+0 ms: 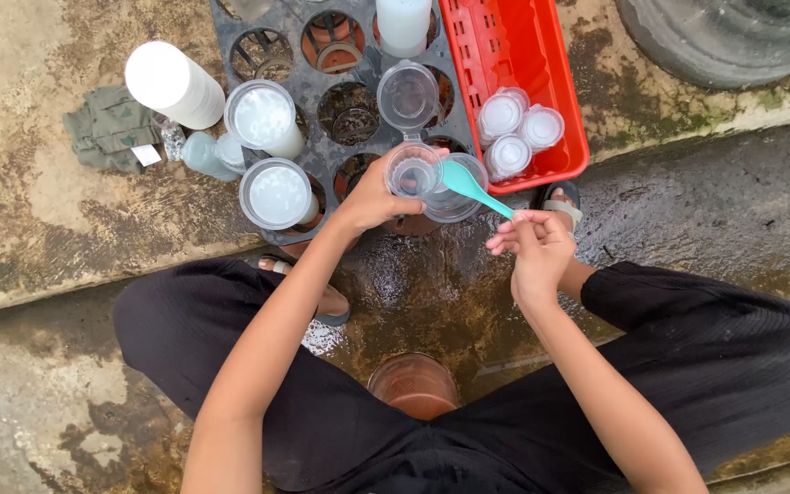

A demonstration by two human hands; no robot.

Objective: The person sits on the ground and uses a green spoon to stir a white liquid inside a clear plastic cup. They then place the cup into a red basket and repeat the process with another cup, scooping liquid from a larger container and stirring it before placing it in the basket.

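Cup [412,172]: small, clear, held at centre frame by left hand [372,201], fingers closed round it. Spoon [470,187]: teal, bowl beside cup at 3 o'clock, handle pinched by right hand [534,245]. Red crate [555,87] at 1 o'clock; lidded cups [516,128] inside.

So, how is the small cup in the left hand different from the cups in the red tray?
The small cup is open and looks empty; the tray cups are lidded and look white. The left hand holds the small cup above the black rack; the tray cups sit clustered in the red tray. All are small, round, clear plastic.
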